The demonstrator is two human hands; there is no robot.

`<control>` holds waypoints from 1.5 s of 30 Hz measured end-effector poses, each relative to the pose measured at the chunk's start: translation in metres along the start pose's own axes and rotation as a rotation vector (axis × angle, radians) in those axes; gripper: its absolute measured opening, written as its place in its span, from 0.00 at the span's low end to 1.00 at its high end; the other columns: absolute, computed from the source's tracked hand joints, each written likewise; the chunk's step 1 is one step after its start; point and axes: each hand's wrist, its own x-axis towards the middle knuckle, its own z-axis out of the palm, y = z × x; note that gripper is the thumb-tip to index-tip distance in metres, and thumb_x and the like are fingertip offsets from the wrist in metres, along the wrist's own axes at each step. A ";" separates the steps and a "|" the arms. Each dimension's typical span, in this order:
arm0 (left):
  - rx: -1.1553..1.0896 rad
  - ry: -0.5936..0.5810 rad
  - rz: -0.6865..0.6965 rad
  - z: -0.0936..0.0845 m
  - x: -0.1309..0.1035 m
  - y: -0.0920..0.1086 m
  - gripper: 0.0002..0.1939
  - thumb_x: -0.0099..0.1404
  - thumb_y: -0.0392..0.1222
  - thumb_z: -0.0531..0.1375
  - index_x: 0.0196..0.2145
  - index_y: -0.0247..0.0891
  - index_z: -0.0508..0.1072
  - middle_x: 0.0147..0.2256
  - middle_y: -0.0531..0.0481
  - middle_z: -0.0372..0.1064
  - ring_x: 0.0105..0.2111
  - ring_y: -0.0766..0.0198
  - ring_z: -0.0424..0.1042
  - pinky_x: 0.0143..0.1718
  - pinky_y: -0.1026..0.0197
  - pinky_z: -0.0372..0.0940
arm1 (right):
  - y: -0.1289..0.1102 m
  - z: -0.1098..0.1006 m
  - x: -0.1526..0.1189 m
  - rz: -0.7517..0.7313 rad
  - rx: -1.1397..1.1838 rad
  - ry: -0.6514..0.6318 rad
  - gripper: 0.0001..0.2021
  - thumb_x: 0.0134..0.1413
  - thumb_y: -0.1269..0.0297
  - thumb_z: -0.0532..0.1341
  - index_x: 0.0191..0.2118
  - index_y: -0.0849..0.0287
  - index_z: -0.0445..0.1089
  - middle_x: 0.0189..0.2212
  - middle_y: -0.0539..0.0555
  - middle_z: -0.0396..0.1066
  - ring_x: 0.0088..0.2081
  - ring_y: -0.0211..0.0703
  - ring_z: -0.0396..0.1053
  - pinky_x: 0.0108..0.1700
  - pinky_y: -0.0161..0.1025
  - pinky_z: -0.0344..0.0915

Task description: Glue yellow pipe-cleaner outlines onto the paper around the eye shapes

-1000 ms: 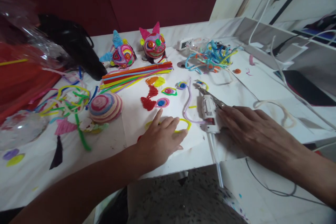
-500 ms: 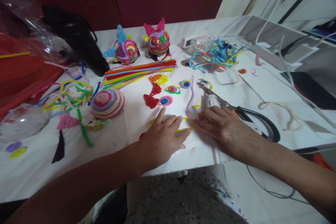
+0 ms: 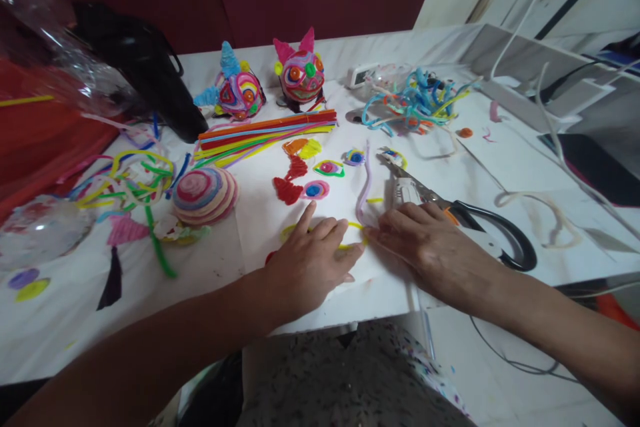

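My left hand [image 3: 315, 260] lies flat with its fingers stretched out, over a bent yellow pipe cleaner [image 3: 356, 226] on the white paper. At the right end of that yellow loop, the fingertips of my right hand [image 3: 425, 237] are pressed together on it; part of the loop is hidden under the left hand. A lilac pipe cleaner [image 3: 367, 180] runs up from beside the right fingers. Just beyond that hand lie black-handled scissors [image 3: 460, 213] and a white tool [image 3: 406, 192]. Several eye-shaped coiled pieces, among them a pink and blue one [image 3: 315, 190], lie ahead of the left hand.
A bundle of straight pipe cleaners [image 3: 270, 137] lies behind the pieces. Two decorated animal heads [image 3: 303, 73] stand at the back. A striped coiled dome [image 3: 205, 195] and loose pipe cleaners [image 3: 125, 177] are on the left, a tangled heap [image 3: 420, 100] on the right.
The view has shifted very slightly. Both hands stay in nearly the same place, the right fingertips still at the end of the yellow pipe cleaner.
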 end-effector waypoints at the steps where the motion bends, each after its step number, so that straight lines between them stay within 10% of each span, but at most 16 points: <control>1: 0.001 0.002 0.002 0.000 0.000 0.000 0.20 0.66 0.49 0.60 0.53 0.39 0.69 0.53 0.38 0.67 0.53 0.49 0.67 0.59 0.31 0.51 | 0.000 0.000 0.000 0.005 0.004 -0.001 0.13 0.64 0.70 0.52 0.44 0.59 0.73 0.36 0.57 0.70 0.36 0.48 0.61 0.36 0.44 0.51; 45: -0.004 -0.040 -0.017 -0.003 0.003 0.000 0.19 0.67 0.50 0.59 0.52 0.40 0.69 0.52 0.40 0.67 0.53 0.50 0.67 0.60 0.33 0.50 | -0.007 0.002 -0.015 0.124 0.099 0.078 0.12 0.63 0.71 0.52 0.43 0.55 0.72 0.36 0.55 0.71 0.40 0.49 0.64 0.44 0.49 0.54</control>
